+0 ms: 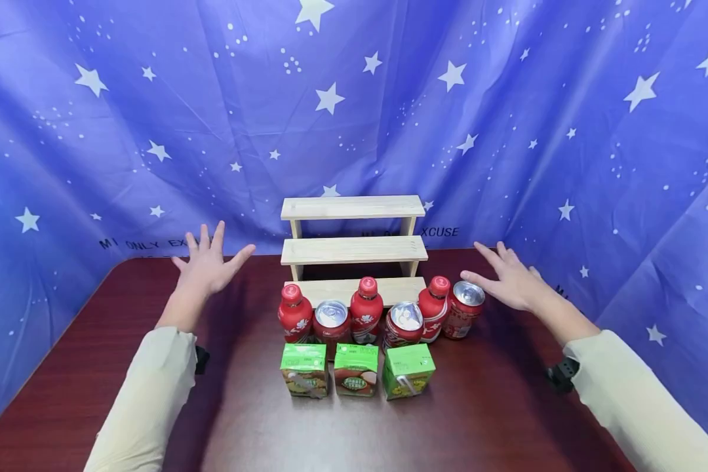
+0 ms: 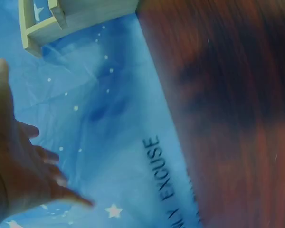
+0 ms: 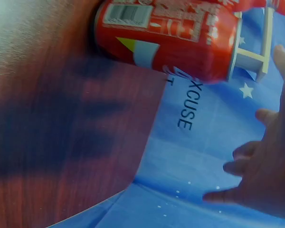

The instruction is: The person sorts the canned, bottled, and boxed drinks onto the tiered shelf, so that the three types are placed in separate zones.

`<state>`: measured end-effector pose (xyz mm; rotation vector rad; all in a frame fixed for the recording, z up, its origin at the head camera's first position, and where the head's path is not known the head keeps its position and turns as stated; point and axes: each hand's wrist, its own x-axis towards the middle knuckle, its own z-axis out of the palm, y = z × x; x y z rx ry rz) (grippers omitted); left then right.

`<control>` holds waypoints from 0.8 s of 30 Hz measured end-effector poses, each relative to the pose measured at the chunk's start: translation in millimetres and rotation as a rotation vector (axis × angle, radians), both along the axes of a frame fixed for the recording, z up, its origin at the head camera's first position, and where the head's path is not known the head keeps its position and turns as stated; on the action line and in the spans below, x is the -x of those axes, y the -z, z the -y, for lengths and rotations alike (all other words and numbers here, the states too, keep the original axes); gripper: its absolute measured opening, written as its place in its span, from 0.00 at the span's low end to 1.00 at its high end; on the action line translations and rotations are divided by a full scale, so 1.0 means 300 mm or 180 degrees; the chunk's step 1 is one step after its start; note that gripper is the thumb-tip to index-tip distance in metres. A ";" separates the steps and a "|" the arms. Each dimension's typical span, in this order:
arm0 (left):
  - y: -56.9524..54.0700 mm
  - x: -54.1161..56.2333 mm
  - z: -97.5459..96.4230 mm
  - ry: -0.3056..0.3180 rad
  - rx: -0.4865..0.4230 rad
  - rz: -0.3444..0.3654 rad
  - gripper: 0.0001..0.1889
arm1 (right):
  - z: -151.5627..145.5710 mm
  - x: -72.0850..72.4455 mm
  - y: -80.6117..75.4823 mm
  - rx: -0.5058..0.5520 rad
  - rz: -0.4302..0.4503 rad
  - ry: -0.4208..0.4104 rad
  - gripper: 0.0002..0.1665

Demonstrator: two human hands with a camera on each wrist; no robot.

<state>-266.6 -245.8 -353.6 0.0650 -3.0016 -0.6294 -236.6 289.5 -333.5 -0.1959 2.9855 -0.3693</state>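
Observation:
My left hand (image 1: pixel 208 265) hovers over the table's left side, fingers spread, holding nothing. On the other side my right hand (image 1: pixel 513 282) is also spread and holds nothing, just right of the rightmost red can (image 1: pixel 461 314). Between the hands stands a row of red bottles, among them the left bottle (image 1: pixel 295 318), middle bottle (image 1: pixel 366 314) and right bottle (image 1: pixel 433 311), alternating with red cans such as the left can (image 1: pixel 332 321) and middle can (image 1: pixel 404 328). Nearer me are three green drink cartons: left (image 1: pixel 304 373), middle (image 1: pixel 356 373) and right (image 1: pixel 409 373).
A three-step wooden rack (image 1: pixel 354 250) stands behind the bottles and cans, its lowest step partly hidden by them. The dark red-brown table (image 1: pixel 242 419) ends at a blue star-printed curtain (image 1: pixel 354 131) behind and at the sides.

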 end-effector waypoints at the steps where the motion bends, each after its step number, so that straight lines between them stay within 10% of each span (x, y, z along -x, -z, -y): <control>1: 0.008 0.005 -0.005 0.0053 -0.0205 -0.0012 0.52 | 0.000 -0.007 0.008 0.0075 0.0025 -0.0047 0.51; 18: 0.145 0.071 -0.188 0.0218 -0.2942 -0.0018 0.43 | -0.002 -0.061 0.142 0.0664 -0.0281 -0.0609 0.51; 24: 0.184 0.094 -0.245 0.0211 -0.3415 0.0070 0.40 | 0.005 -0.064 0.180 0.0882 -0.0269 -0.0529 0.49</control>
